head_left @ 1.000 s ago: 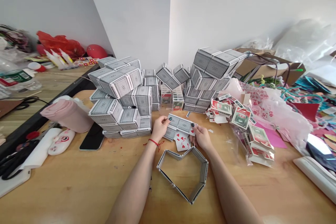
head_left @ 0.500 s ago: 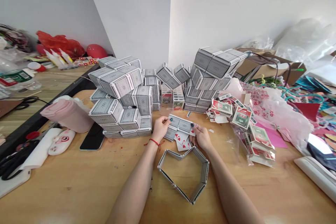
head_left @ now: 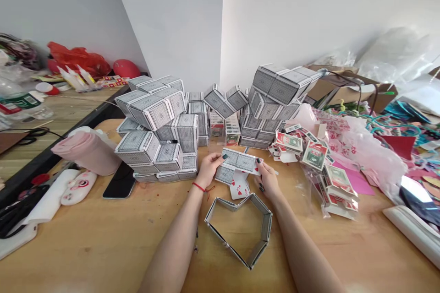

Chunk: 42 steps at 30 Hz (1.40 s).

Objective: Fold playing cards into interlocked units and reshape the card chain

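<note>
Pale, plain walls (head_left: 172, 23) meet in a vertical edge behind a wooden table (head_left: 103, 247), its top smooth and light brown. Toward the wall stand a left stack (head_left: 151, 107) and a right stack (head_left: 275, 87) of angular blocks, faced with grey-patterned playing cards; opened card boxes (head_left: 314, 154), red, green and white, lie in a heap to the right. Nearest the viewer, a heart-shaped frame (head_left: 265, 226) of thin upright walls rests with its point toward the person and its notch away. Just beyond it, between the two hands, is a flat card strip (head_left: 241, 161), patterned face showing, its long axis running left to right, the right end slanting slightly nearer the person. The left hand (head_left: 208, 169) pinches the left end, the right hand (head_left: 268, 179) the right end. Below the strip lie loose cards (head_left: 239, 187), thin and rectangular, with red hearts. A red string bracelet (head_left: 198, 186) circles the left wrist.
</note>
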Tool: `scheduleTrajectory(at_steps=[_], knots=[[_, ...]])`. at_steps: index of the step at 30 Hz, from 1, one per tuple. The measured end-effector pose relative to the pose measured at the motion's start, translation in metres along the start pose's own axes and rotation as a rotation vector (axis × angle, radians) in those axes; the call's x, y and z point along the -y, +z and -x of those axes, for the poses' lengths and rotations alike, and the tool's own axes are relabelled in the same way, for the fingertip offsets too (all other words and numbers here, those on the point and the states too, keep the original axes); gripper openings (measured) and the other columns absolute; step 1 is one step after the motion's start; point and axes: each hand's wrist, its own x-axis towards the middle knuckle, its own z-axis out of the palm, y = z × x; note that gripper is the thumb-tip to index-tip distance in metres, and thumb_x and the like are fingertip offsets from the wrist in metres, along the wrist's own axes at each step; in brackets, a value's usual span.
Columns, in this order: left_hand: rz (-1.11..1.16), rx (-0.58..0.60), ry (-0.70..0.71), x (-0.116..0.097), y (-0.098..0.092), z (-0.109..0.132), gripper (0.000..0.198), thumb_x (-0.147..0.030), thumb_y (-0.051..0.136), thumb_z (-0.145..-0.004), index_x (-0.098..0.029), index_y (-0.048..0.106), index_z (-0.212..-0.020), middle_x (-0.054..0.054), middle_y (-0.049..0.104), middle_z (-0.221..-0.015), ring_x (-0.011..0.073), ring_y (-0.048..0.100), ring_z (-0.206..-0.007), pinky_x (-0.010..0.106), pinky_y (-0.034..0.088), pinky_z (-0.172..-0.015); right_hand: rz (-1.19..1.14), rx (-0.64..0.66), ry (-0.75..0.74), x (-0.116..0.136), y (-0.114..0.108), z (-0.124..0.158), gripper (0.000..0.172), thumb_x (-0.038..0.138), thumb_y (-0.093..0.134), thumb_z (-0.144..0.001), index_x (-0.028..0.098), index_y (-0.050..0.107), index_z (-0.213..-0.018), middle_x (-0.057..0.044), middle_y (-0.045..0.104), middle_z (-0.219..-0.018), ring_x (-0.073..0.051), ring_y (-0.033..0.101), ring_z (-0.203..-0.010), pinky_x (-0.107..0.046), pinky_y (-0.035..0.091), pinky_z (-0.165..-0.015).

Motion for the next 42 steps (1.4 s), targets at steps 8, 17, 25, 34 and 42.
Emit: scheduleTrajectory(at_steps=[8, 17, 25, 34, 42], knots=[[0.135, 0.122, 0.111, -0.004, 0.007, 0.005, 0.032, -0.016, 0.069, -0.06, -0.015, 0.054, -0.089, 0.003, 0.065, -0.084, 0.0145, 0.059, -0.08, 0.026, 0.042, -0.076, -0.173, 0.015, -0.027, -0.003, -0.01, -0.005, 0.044, 0.059, 0.05, -0.072, 0.019, 0.048, -0.054, 0.0, 0.054, -0.046, -0.007, 0.04, -0.03, -0.019, 0.031, -0.029], [0.059, 0.161, 0.18, -0.006, 0.015, 0.01, 0.036, -0.014, 0.068, -0.062, -0.019, 0.034, -0.074, 0.003, 0.067, -0.081, 0.0185, 0.062, -0.084, 0.032, 0.043, -0.077, -0.198, 0.404, 0.164, 0.01, -0.012, 0.002, 0.058, 0.069, 0.038, -0.069, 0.021, 0.052, -0.098, -0.009, 0.065, -0.079, -0.015, 0.055, -0.043, -0.024, 0.041, -0.032], [0.099, 0.145, 0.279, -0.014, 0.019, 0.013, 0.037, -0.011, 0.066, -0.064, -0.02, 0.037, -0.086, 0.006, 0.067, -0.089, 0.0221, 0.05, -0.111, 0.039, 0.031, -0.096, -0.196, 0.463, 0.14, 0.013, -0.015, 0.003, 0.064, 0.035, 0.069, -0.061, 0.029, 0.039, -0.118, 0.001, 0.061, -0.07, -0.008, 0.049, -0.037, -0.018, 0.04, -0.032], [0.49, 0.164, 0.105, -0.014, 0.009, 0.011, 0.026, -0.012, 0.055, -0.067, -0.017, 0.057, -0.092, 0.009, 0.056, -0.117, 0.0264, 0.045, -0.116, 0.044, 0.037, -0.094, -0.197, 0.189, 0.047, 0.007, -0.013, -0.005, 0.051, 0.026, 0.073, -0.057, 0.026, 0.054, -0.105, 0.0, 0.065, -0.079, -0.014, 0.059, -0.063, -0.025, 0.046, -0.056], [0.405, 0.225, -0.131, -0.011, 0.012, 0.009, 0.038, -0.035, 0.048, -0.081, -0.015, 0.051, -0.113, 0.013, 0.061, -0.105, 0.026, 0.058, -0.098, 0.043, 0.047, -0.082, -0.082, 0.053, 0.1, 0.001, -0.023, -0.01, 0.029, 0.031, 0.075, -0.054, 0.018, 0.065, -0.077, -0.002, 0.065, -0.07, -0.014, 0.056, -0.058, -0.026, 0.043, -0.054]])
